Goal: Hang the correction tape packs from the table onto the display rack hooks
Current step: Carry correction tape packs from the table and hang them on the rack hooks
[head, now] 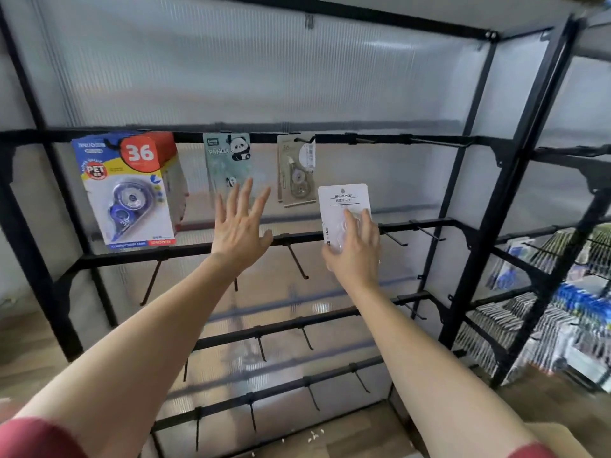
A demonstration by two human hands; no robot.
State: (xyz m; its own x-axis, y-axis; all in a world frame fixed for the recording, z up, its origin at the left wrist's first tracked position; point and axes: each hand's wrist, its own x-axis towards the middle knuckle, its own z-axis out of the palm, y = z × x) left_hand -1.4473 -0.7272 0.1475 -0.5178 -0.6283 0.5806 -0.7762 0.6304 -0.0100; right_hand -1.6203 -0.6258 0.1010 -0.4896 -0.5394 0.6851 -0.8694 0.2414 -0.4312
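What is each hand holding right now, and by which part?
The right hand grips the white correction tape pack by its lower half; the left hand is open, holding nothing.

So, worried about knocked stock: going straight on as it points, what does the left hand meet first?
Probably the hanging panda pack, just above the left hand; depth is unclear.

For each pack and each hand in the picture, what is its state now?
Blue pack: hanging on the top rail.
Panda pack: hanging on the top rail.
Beige pack: hanging on the top rail.
White pack: held up, not yet hung.
Left hand: open, holds nothing.
Right hand: grips the white pack.
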